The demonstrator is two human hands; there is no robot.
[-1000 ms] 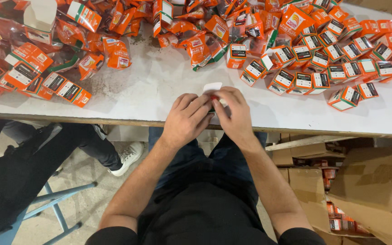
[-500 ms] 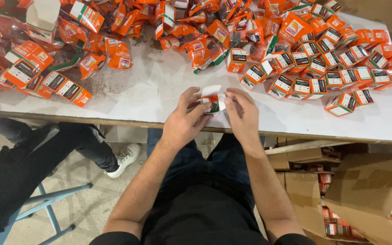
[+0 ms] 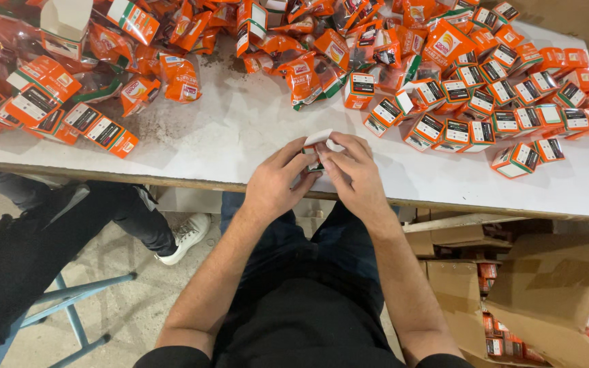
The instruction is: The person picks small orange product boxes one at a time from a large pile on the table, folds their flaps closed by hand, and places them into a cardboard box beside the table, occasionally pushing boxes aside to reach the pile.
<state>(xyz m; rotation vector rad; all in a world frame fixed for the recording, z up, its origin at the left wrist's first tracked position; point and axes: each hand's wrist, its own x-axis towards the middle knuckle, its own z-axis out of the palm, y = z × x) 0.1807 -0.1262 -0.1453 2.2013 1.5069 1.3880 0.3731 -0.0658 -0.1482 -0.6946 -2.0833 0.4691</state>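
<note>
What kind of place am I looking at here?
Probably a small packing workshop. Both hands, left hand and right hand, hold a small carton at a white table heaped with orange cartons; cardboard boxes sit below.

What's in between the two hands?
A small carton, white flap open, sits between the left hand and right hand; both hold it in the head view.

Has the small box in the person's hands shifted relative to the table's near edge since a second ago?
Cannot tell: the small box sits just beyond the table's near edge in each picture, cupped by the left hand and right hand; the camera itself moves.
</note>
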